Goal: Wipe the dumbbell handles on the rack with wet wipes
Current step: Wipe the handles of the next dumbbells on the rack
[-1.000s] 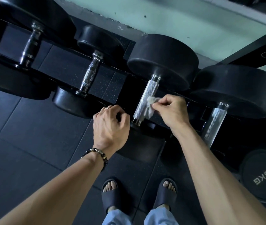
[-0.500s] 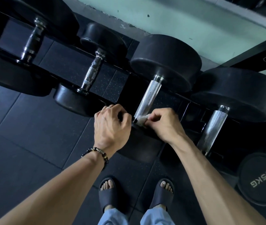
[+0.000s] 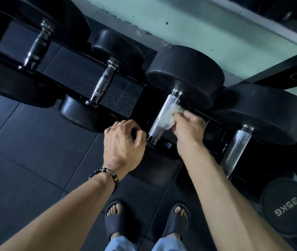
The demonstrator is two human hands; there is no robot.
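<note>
Dumbbell handle gets wet wipe pressed by right hand.

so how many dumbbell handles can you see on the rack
4: far-left dark handle, a slimmer one beside it, the middle handle under the wipe and the right one. More may lie out of frame.

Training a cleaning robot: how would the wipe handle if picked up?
Likely limp: the wipe is crumpled against the handle where the right hand holds it. Probably very light; fingers alone hold it. Possibly damp and clingy.
</note>
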